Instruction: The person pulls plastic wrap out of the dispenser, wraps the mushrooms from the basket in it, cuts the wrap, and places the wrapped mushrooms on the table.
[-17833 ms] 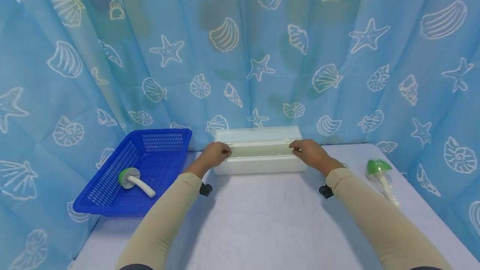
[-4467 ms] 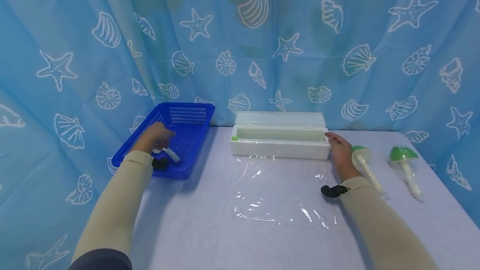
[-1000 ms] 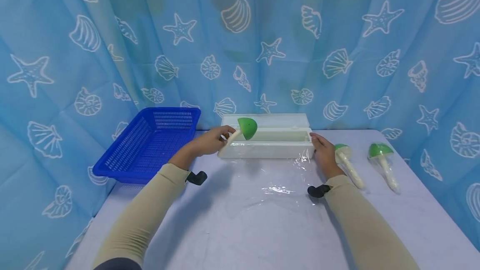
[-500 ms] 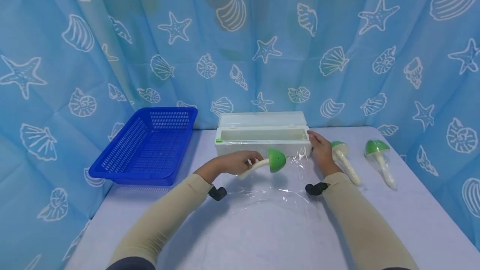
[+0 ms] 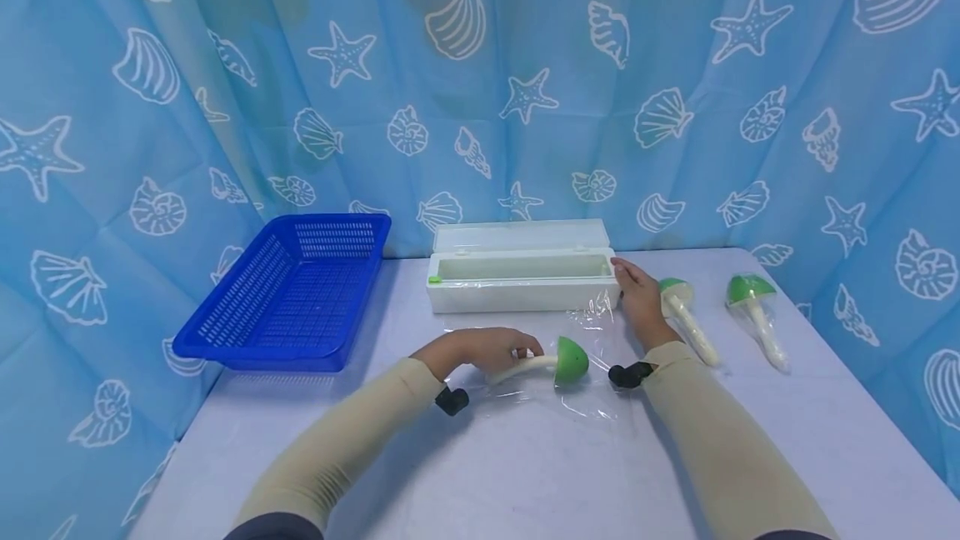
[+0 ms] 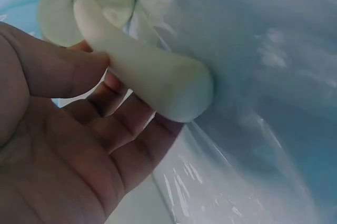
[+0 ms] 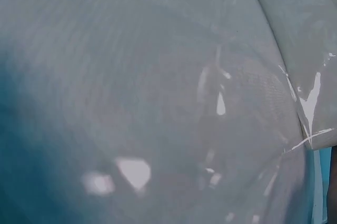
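Observation:
Low over the middle of the table, my left hand [image 5: 491, 352] pinches the pale stem of a toy mushroom [image 5: 572, 360] with a green cap. In the left wrist view the thumb and fingers hold the stem [image 6: 142, 69] from both sides, and the cap points away. A sheet of clear cling film [image 5: 588, 332] lies under the mushroom and runs up to the front of a white cling film dispenser [image 5: 517, 298]. Its lid [image 5: 521, 235] stands open, with a green slide cutter [image 5: 434, 279] at the left end. My right hand [image 5: 641, 302] holds the dispenser's right end.
A blue plastic basket [image 5: 270, 348] stands at the left. Two film-wrapped mushrooms, one nearer [image 5: 690, 330] and one farther right [image 5: 763, 327], lie beside my right forearm. Behind the table hangs a blue shell-patterned curtain [image 5: 480, 65].
My left hand has taken the mushroom from the basket, carried it right past the dispenser and lowered it onto the film. The right hand stays at the dispenser's end.

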